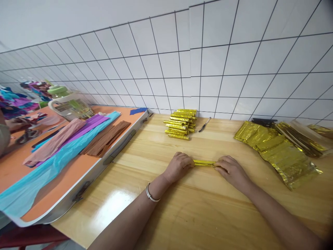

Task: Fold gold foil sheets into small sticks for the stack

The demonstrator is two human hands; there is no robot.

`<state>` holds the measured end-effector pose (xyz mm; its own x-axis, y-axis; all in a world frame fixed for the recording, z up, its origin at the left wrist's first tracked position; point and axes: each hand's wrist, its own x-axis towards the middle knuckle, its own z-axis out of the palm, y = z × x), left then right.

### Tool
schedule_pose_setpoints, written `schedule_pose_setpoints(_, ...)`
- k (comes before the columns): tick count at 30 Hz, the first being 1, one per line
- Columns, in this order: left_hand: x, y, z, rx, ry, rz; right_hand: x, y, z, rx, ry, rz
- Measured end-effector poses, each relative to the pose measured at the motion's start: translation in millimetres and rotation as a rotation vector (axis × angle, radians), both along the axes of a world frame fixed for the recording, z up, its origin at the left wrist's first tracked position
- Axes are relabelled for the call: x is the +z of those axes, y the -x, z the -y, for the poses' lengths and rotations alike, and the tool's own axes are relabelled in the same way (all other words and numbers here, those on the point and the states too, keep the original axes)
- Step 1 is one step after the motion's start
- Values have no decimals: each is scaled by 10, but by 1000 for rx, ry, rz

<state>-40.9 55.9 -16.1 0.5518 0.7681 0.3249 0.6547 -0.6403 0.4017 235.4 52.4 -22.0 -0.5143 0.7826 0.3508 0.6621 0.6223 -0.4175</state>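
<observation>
A narrow folded strip of gold foil (204,163) lies level just over the wooden table (197,215), held at both ends. My left hand (179,167) is closed on its left end, and my right hand (231,170) pinches the right end. The fingers hide both tips of the strip. Beyond my hands, a stack of folded gold foil strips (180,124) sits near the wall. Over to the right lie flat gold foil sheets (275,147), overlapping one another.
A pen (205,124) lies right of the stack. At left, an orange table with a raised pale rim (104,161) holds brown strips (106,139), turquoise fabric-like strips (59,156) and a green-lidded container (58,91). Another person's hand (19,123) is at the far left. A tiled wall bounds the back.
</observation>
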Motion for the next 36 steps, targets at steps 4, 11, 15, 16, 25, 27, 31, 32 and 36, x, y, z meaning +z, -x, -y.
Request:
schedule_pose_setpoints(4,28,-51,47,108,20,22,43,53,25,-75,22,-9)
schedule_pose_setpoints(11,18,-111,115,223,121,137,36,108,24,-135,52,-75)
schedule_pose_setpoints(15,-3,-84,136,235,129,179,20,86,8,-126,85,-100)
schedule_pose_setpoints(16,-7,-76,138,234,126,184,19,84,7,-124,89,-102)
schedule_pose_setpoints(25,-17,-49,136,197,130,226,-47,77,-12,-135,56,-108)
schedule_pose_setpoints(27,-13,-51,137,186,129,218,-60,72,-14,-125,51,-102)
schedule_pose_setpoints(31,-6,-62,147,178,114,180,-58,76,7,-81,30,-84)
schedule_pose_setpoints(32,-5,-66,153,180,106,169,-54,78,15,-68,21,-82)
schedule_pose_setpoints(36,-3,-79,181,183,74,131,-43,83,34,-47,-2,-60)
